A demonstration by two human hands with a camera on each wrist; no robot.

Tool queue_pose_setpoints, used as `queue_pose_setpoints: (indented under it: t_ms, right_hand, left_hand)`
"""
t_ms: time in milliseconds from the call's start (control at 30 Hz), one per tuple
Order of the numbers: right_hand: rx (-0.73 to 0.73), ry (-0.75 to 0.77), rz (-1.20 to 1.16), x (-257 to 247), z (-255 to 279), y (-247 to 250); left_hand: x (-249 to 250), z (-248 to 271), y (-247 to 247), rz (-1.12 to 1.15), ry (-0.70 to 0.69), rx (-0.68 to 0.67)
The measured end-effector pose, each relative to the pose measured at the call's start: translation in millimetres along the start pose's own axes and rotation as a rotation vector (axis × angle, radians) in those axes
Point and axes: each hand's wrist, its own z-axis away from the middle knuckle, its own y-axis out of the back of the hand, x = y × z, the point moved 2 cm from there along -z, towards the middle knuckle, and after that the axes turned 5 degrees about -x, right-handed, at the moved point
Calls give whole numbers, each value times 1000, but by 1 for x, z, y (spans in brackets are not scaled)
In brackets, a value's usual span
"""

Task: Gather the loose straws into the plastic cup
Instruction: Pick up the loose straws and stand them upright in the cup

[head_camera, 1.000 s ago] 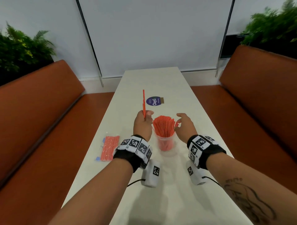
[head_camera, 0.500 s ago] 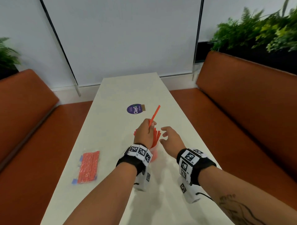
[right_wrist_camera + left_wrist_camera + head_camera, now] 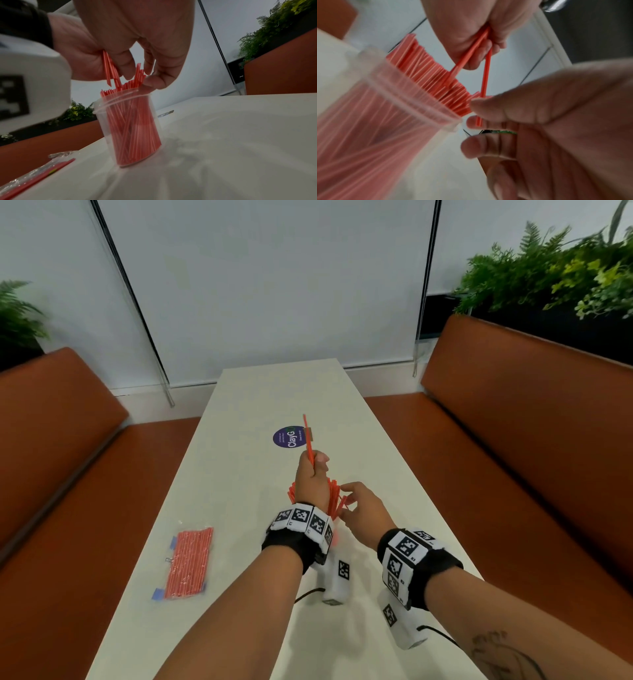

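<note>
My left hand [image 3: 310,477] is curled into a fist round a thin red plastic stick [image 3: 308,440] that pokes up above my knuckles, just over the clear plastic cup [image 3: 102,119] packed with red sticks [image 3: 135,135], which stands on the long white table [image 3: 239,392]. My right hand [image 3: 364,513] is just beside it, thumb and forefinger pinching the lower end of a second red stick [image 3: 485,75] by the cup's rim, the other fingers loosely curled.

Black wristbands [image 3: 291,546] bear white marker tiles [image 3: 301,515], with cabled white boxes [image 3: 337,580] beneath; the right forearm [image 3: 507,625] is tattooed.
</note>
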Motion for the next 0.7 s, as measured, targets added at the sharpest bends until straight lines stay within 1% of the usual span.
queue_pose_setpoints:
  t_ms: [100, 167, 433, 600, 700]
  right_hand:
    - [2, 9, -5, 4, 1, 0]
    - [1, 5, -8, 7, 1, 0]
    - [-33, -41, -18, 15, -1, -4]
    - [-52, -31, -37, 15, -2, -4]
    - [-61, -29, -38, 13, -3, -4]
  left_hand:
    - [-17, 1, 5, 36, 47, 3]
    - [-20, 1, 10, 53, 55, 18]
    - [-27, 1, 26, 72, 13, 66]
    - [-21, 1, 34, 123, 2, 124]
    - [-22, -1, 37, 85, -7, 114]
